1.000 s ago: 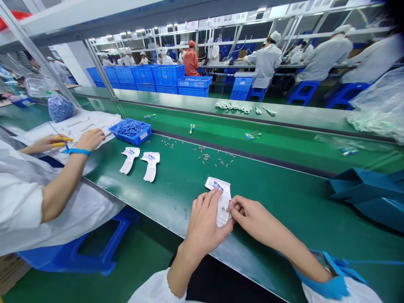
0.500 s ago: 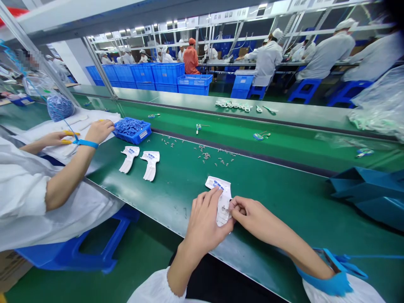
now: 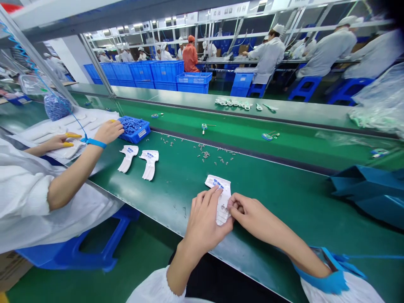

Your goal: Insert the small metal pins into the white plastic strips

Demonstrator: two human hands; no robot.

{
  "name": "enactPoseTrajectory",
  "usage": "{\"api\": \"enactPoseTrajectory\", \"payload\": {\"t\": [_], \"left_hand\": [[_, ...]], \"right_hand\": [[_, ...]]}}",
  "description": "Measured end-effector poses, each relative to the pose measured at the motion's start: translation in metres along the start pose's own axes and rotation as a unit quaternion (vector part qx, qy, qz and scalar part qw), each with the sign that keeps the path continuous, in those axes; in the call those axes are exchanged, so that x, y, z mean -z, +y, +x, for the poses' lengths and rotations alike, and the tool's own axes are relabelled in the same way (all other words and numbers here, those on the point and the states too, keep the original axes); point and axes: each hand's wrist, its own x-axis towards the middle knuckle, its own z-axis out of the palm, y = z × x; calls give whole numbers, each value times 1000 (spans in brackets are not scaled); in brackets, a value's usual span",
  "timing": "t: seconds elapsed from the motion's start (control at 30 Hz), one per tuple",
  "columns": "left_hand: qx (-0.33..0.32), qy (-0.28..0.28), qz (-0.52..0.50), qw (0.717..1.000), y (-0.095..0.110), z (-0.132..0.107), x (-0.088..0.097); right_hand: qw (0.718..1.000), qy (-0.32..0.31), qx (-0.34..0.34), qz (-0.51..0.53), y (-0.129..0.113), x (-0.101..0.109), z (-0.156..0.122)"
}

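My left hand (image 3: 205, 221) lies across a white plastic handle-shaped shell half (image 3: 224, 194) on the green bench and grips it by the edges. The shell has blue parts in its wide end. My right hand (image 3: 244, 209) is closed in a pinch at the shell's narrow end, its fingertips touching small metal bits (image 3: 224, 207) there. Whatever lies between those fingertips is too small and covered to make out. Two similar white shells, a nearer one (image 3: 150, 164) and a farther one (image 3: 128, 158), lie to the left. Loose small metal parts (image 3: 205, 155) are scattered beyond my hands.
A co-worker's hand (image 3: 109, 131) reaches to a blue bin (image 3: 139, 134) of small blue parts at the left. Behind the bench edge runs a green belt (image 3: 183, 122) carrying small wired assemblies (image 3: 270, 136). Teal folded sheets (image 3: 369, 189) stand at the right.
The wired assemblies on the belt have moved to the right. The co-worker's hand has shifted right, against the blue bin. My two hands stay nearly in place on the shell.
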Motion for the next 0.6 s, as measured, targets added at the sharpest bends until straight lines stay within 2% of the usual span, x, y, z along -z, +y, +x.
{"api": "enactPoseTrajectory", "payload": {"t": [0.23,0.4,0.6], "left_hand": [[2,-3,2,1000,1,-1,1],[2,-8,7,1000,1,0,1],[6,0,3,1000,-1,0,0]], "right_hand": [[1000,-12,7,18,2,0,0],[1000,2,-10,14,4,-2,2],[998,7,-7,58,10,-4,3]]}}
